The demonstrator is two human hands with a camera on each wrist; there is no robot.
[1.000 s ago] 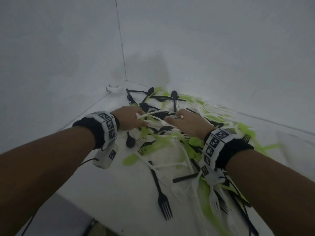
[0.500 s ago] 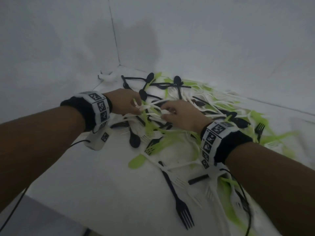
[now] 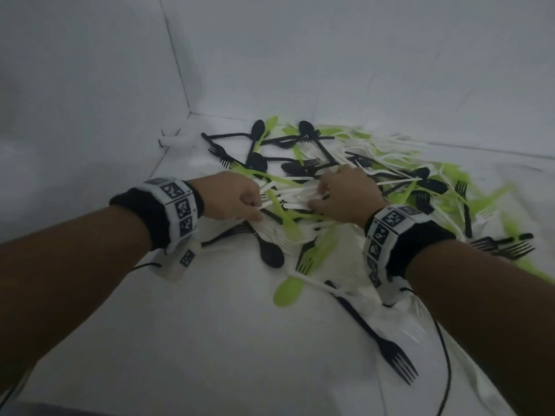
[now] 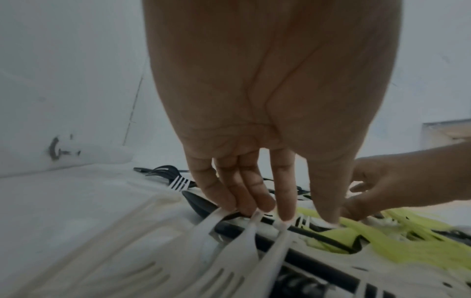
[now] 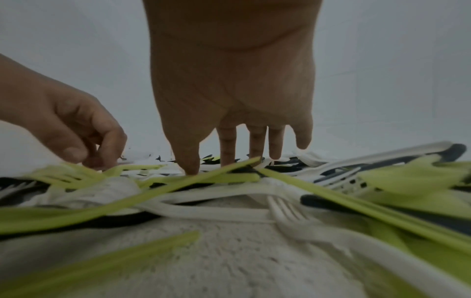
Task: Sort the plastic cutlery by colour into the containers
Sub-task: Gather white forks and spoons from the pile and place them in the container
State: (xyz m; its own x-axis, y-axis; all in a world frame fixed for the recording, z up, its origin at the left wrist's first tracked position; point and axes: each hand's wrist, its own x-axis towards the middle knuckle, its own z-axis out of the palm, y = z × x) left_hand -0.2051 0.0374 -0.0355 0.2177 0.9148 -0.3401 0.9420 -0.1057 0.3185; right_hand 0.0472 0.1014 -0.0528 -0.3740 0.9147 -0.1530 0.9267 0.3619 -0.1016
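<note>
The pile of cutlery (image 3: 345, 187) is spread over the white cloth (image 3: 186, 325) near the corner; its right part is cut off and tangled, so black, white and green pieces cannot be counted. No container is seen. Since half a second ago both hands have stayed over the pile's middle. White forks (image 4: 229, 242), about three, are gripped by the left hand (image 3: 232, 196). White pieces are touched by the right hand (image 3: 345, 195), fingers nearly straight.

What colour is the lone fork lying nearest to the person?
Black: the plastic fork shows best in the head view.
</note>
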